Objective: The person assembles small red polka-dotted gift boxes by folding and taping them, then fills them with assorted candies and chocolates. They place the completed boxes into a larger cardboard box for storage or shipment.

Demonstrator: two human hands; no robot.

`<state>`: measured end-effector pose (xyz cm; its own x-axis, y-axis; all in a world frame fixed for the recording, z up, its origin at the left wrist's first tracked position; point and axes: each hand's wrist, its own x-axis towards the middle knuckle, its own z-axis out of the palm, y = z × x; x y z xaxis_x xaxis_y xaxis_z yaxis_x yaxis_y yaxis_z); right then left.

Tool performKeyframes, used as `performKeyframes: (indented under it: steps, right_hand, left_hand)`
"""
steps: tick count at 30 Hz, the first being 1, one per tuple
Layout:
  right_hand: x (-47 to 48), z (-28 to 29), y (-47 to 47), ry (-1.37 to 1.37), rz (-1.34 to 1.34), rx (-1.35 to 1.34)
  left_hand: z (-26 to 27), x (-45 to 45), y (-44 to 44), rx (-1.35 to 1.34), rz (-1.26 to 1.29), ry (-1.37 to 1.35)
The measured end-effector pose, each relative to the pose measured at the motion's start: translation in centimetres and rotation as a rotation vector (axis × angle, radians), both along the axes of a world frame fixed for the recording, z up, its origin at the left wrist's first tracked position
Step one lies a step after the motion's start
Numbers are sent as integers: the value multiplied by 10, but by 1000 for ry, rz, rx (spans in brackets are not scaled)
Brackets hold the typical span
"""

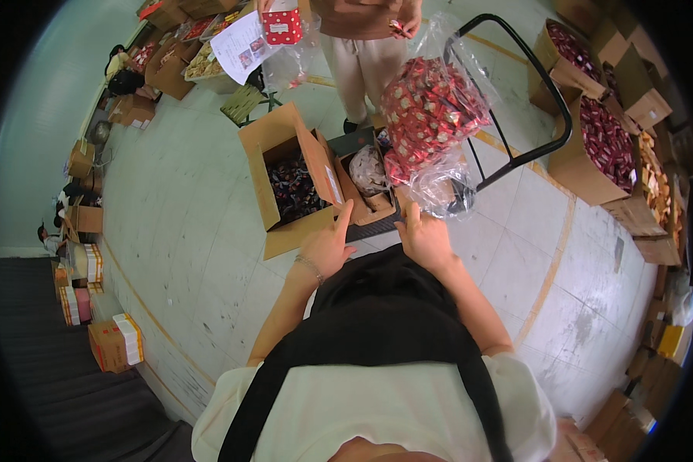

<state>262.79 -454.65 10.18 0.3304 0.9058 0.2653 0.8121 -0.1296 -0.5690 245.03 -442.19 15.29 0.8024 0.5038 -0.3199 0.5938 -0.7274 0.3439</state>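
My left hand (pixel 327 245) is held out with the index finger extended and the thumb apart; nothing shows in it. Its fingertip appears near the side of an open cardboard box (pixel 330 185) containing dark wrapped candies (pixel 294 187). Beside it, my right hand (pixel 426 238) has its index finger raised and other fingers curled. No held thing shows there, though the palm is hidden. Just beyond are a smaller open carton (pixel 375 217) with a clear plastic bag (pixel 368 170) and a large clear bag of red wrapped candies (pixel 433 112). These stand on a black-handled platform trolley (pixel 567 124).
Opposite me a person (pixel 358 52) holds a printed sheet (pixel 237 49), a red dotted box (pixel 281 27) and a small wrapped item (pixel 397 26). A green folding stool (pixel 242 103) stands nearby. Cartons of wrapped candies (pixel 606 144) line the right; more cartons (pixel 115 342) line the left.
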Motion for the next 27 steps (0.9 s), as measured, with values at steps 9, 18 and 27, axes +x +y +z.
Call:
performKeyframes:
  steps: [9,18,27]
  right_hand:
    - [1,-8,-6,44,5,-19]
    - [5,-7,-7,63,15,-105]
    - [-16,-29,-13,8,45,-195]
  left_hand:
    - [12,10,0,-38,11,54]
    - [1,14,-1,-42,-21,76]
    - [-10,-10,5,-82,-17,59]
